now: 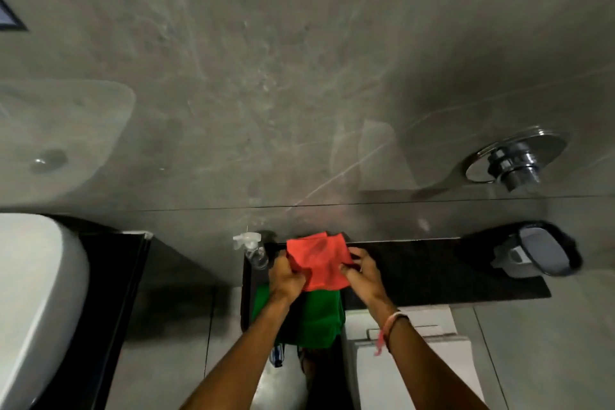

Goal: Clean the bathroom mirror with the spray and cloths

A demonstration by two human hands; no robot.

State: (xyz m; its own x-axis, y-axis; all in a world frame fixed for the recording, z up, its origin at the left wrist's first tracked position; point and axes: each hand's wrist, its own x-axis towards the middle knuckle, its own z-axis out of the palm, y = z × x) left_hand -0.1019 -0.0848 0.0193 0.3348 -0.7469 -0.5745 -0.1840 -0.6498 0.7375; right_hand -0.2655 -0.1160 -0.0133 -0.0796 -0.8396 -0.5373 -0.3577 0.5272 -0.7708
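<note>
Both hands, left [287,276] and right [362,271], grip closed on red cloth [319,260]; spray bottle [253,251] just left, nearer left hand

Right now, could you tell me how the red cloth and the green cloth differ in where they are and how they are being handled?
The red cloth is held up in both hands, left hand and right hand, and looks bunched; the green cloth lies untouched beneath it, hanging partly over the edge of the dark ledge. The red cloth sits nearer the spray bottle; the green one lies nearer the person. Both are plain, single-coloured cloths.
</note>
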